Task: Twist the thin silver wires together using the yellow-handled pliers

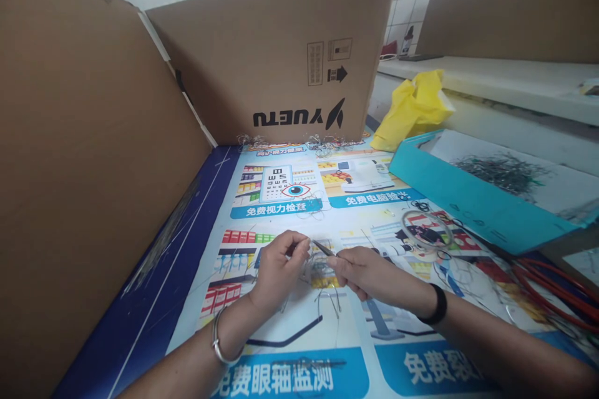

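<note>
In the middle of the head view, my left hand (281, 265) is closed, its thumb and index finger pinched together. Whatever lies between those fingertips is too small to make out. My right hand (362, 271) grips a pair of thin-nosed pliers (322, 248), their dark tip pointing left, close to the left fingertips. Beneath the hands is a tangle of thin bent wire pieces (318, 271). More curved wires (330, 299) lie just below, on the printed sheet (290, 318). A bundle of straight dark wires (309, 363) rests nearer to me.
Cardboard panels (262, 62) wall off the back and left. To the right stands a turquoise box (468, 206) holding many dark wire pieces (503, 171). Behind it is a yellow bag (414, 106). A clear ring (428, 227) and red cable (552, 290) lie at right.
</note>
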A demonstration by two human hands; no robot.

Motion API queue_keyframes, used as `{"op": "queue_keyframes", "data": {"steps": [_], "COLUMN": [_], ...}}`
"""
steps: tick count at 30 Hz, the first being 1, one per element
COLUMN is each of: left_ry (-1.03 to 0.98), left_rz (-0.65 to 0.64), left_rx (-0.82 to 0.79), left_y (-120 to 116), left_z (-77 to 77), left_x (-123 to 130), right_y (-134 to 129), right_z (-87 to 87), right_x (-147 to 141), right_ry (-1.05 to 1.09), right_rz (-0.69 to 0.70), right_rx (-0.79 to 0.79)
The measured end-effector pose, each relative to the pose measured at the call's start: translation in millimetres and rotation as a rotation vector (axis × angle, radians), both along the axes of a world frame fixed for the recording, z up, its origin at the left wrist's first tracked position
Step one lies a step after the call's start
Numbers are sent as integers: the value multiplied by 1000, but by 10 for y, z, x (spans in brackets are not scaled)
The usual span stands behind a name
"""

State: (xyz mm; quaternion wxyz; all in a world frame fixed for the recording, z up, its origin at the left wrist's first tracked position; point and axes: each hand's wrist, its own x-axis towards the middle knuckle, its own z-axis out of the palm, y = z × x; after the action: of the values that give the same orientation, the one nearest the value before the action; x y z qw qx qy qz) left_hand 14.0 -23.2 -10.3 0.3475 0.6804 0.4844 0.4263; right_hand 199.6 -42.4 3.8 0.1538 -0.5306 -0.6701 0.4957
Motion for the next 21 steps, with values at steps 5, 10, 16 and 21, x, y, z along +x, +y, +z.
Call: {"op": "queue_keyframes", "data": {"steps": [5, 10, 16, 21], "left_ry": [78, 182, 255, 270], "left_rz": [8, 6, -22, -34], "left_rx": [26, 112, 182, 163], "left_y": [10, 30, 28, 35], "left_z": [15, 8, -2, 13], "left_x": [-13, -30, -35, -30], "right_y": [25, 61, 51, 41], "right_z": [24, 33, 14, 3], "right_x": [-12, -13, 14, 14], "right_ry": [-134, -290, -490, -552], "right_rz": [50, 97, 120, 131], "right_rx": [104, 274, 357, 380]}}
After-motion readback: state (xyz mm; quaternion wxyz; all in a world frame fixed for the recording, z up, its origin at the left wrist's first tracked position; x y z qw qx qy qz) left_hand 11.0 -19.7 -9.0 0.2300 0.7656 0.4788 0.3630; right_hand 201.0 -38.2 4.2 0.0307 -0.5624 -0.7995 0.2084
